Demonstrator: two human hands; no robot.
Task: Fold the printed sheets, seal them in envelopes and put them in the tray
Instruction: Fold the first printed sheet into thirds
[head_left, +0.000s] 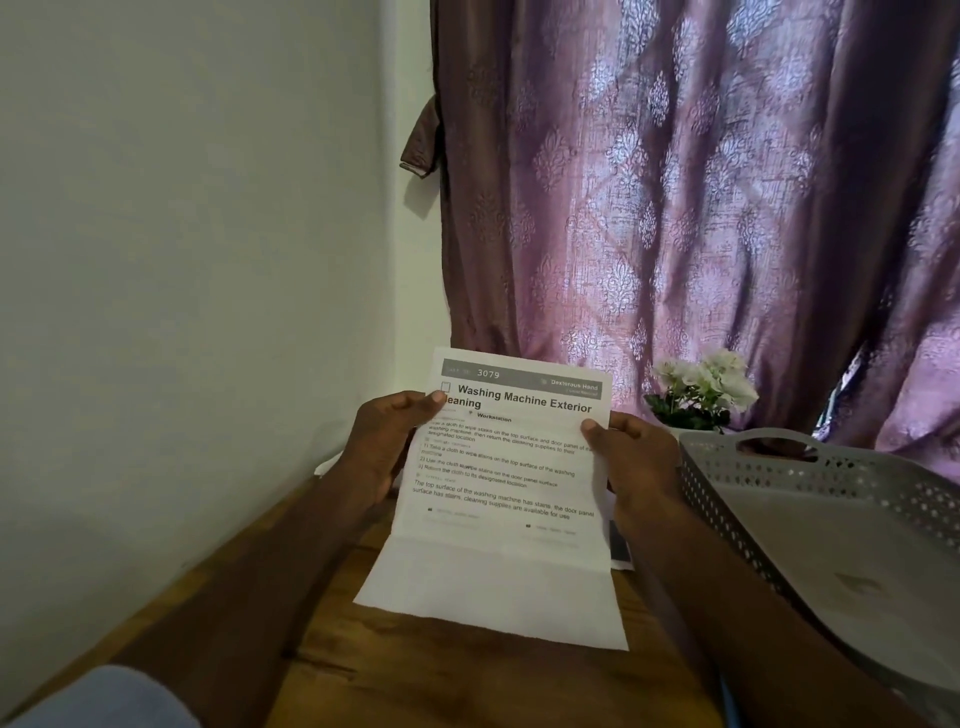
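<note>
Two bare forearms are entering from the bottom edge and running toward mid-frame. The left hand and right hand are showing no rings, watch or gloves. A light blue sleeve is showing at lower left. A thin blue strip at bottom centre-right is too small to identify.

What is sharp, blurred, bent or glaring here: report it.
Head view: the printed sheet has a sharp heading but blurry small print; backlight glows through the curtain; wide-angle bends the tray rim; forearms and table are dim.
</note>
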